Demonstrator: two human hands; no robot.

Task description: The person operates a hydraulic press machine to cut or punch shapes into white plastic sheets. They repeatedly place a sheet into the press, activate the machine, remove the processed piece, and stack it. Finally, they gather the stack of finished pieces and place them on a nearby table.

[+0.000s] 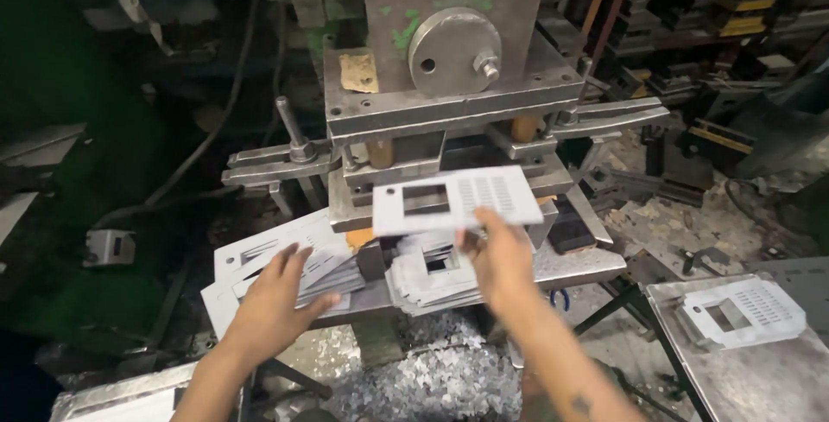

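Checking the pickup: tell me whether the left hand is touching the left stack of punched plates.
Touching. The head view shows the left hand lying flat on the left stack of punched plates.

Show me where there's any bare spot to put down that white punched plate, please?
The right hand holds the white punched plate before the press. The steel table at right has bare surface in front of its small plate stack. The press bed is crowded: the left hand rests on the left stack, another stack beside it.
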